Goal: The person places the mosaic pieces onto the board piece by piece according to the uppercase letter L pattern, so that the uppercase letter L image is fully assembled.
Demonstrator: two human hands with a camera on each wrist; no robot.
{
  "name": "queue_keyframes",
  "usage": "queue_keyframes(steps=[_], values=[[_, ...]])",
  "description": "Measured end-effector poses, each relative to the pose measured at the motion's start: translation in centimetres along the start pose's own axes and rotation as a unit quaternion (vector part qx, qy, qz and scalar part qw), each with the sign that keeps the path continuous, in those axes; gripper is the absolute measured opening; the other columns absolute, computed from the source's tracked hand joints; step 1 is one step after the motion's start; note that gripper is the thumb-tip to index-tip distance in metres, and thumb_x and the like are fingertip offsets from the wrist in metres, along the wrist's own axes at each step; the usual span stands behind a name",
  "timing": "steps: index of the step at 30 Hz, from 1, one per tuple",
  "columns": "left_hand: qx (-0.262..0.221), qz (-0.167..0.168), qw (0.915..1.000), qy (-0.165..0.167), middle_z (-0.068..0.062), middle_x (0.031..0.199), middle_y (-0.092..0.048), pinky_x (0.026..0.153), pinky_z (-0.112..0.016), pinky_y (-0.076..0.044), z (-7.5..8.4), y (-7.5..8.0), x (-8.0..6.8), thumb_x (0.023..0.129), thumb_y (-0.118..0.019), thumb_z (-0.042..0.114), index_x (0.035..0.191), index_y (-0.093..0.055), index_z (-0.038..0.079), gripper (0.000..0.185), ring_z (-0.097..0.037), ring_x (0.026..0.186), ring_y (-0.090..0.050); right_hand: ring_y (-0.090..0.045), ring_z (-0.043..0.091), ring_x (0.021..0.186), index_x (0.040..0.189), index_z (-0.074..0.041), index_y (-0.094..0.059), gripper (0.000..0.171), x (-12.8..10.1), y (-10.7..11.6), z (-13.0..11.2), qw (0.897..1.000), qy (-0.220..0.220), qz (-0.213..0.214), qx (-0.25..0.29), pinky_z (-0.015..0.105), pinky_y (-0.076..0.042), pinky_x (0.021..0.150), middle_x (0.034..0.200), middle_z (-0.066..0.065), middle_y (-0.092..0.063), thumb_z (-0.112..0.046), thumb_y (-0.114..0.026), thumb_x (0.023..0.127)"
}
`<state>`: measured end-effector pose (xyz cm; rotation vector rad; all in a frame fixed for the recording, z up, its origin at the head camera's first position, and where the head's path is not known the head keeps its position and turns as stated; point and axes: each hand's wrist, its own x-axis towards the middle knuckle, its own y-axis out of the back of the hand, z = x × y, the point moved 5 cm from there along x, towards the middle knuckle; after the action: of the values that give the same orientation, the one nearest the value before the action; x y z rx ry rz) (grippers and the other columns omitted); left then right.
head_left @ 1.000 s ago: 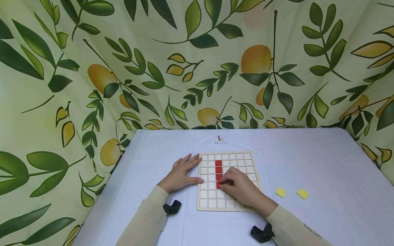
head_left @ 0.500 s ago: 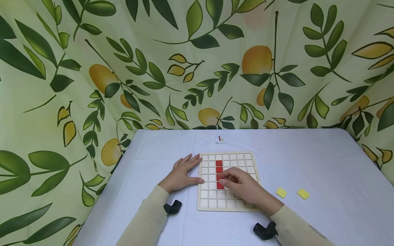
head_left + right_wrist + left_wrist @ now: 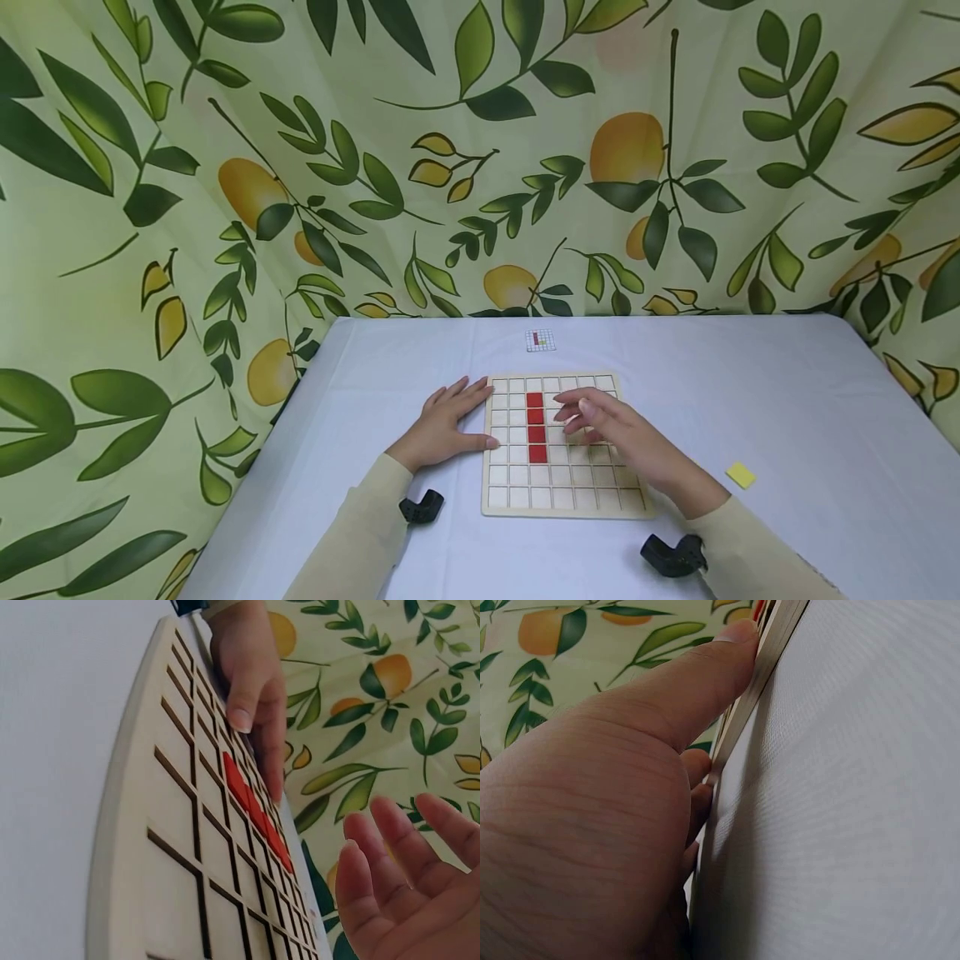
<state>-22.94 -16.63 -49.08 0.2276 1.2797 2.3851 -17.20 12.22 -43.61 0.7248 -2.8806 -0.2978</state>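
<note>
Right hand (image 3: 622, 437) lifted off lengthwise red tile column (image 3: 536, 427)

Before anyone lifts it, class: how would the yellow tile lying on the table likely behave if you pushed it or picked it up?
The yellow tile looks thin, flat and square, so it would probably slide across the white table rather than roll or tip. It seems small and likely light. Lying flush, it may be fiddly to pinch up by its edge.

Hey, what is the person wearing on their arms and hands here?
Both hands, left hand and right hand, are bare. Each arm has a long, close-fitting pale beige sleeve; the right sleeve carries small dark lettering. A black camera mount sits at each wrist.
</note>
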Motion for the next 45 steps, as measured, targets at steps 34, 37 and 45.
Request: queue_keyframes(steps=[34,37,45], values=[[-0.004,-0.002,1.0,0.002,0.015,0.175,-0.03,0.13,-0.053,-0.002,0.1,-0.1,-0.1,0.089,-0.083,0.066,0.169,-0.045,0.026,0.097,-0.018,0.165,-0.009,-0.063,0.019,0.125,0.162,-0.011,-0.044,0.051,-7.8,12.0,4.0,0.997,-0.003,0.072,-0.04,0.025,-0.052,0.098,0.145,0.013,-0.061,-0.029,-0.021,0.12],[0.0,-0.001,1.0,0.005,0.017,0.175,-0.029,0.13,-0.051,-0.001,0.1,-0.2,-0.1,0.089,-0.082,0.066,0.169,-0.045,0.028,0.097,-0.016,0.165,-0.008,-0.064,0.014,0.123,0.162,-0.003,-0.041,0.049,-8.0,12.2,4.8,0.994,-0.025,0.071,-0.079,0.022,-0.051,0.097,0.144,0.015,-0.062,-0.024,-0.032,0.12],[0.002,0.001,1.0,0.008,0.017,0.175,-0.03,0.13,-0.052,-0.002,0.0,-0.1,-0.1,0.089,-0.082,0.066,0.169,-0.045,0.028,0.096,-0.016,0.165,-0.009,-0.056,-0.001,0.128,0.156,-0.002,-0.053,0.05,-8.3,12.0,6.2,0.992,-0.036,0.026,-0.119,0.017,-0.047,0.099,0.149,0.019,-0.06,-0.013,-0.067,0.109]])
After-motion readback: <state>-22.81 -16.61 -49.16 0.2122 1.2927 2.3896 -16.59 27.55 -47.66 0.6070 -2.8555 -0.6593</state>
